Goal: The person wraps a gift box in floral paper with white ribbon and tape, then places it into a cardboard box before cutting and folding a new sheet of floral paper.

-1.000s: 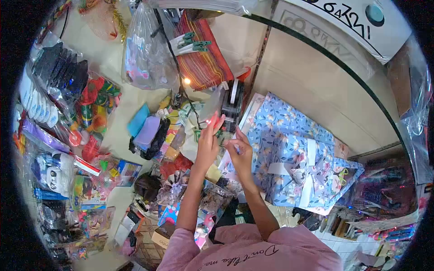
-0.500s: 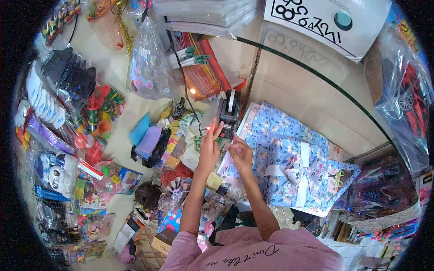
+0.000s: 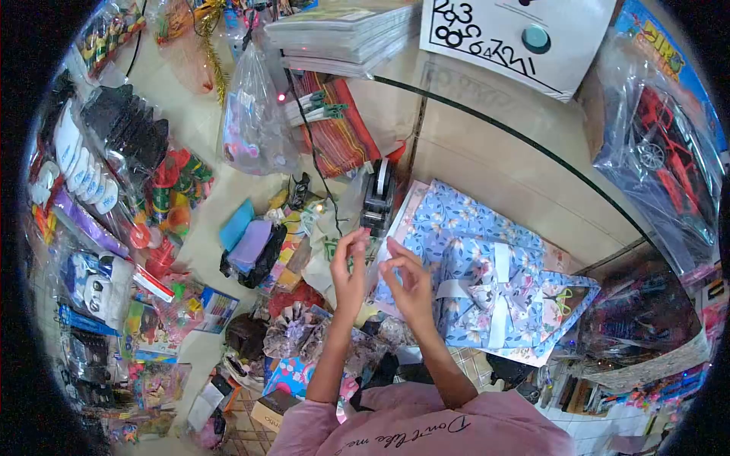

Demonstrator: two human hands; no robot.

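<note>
Tape dispenser point(image 3: 377, 205) at twelve o'clock from left hand point(image 3: 350, 267) and right hand point(image 3: 409, 281), both curled, cannot tell if grasping tape; best to pinch edges lightly.

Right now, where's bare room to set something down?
Widest: the pale patch between the curved dark edge and the blue floral paper; its depth is hard to judge. A narrower strip lies between the bright toys and the blue pad. Around the left hand and right hand it's crowded: tape dispenser beyond, wrapped gift beside.

Gift point(image 3: 487, 296) on wrapping paper point(image 3: 471, 209), tape dispenser point(image 3: 377, 204) to its left, cloth point(image 3: 346, 144) behind
</note>
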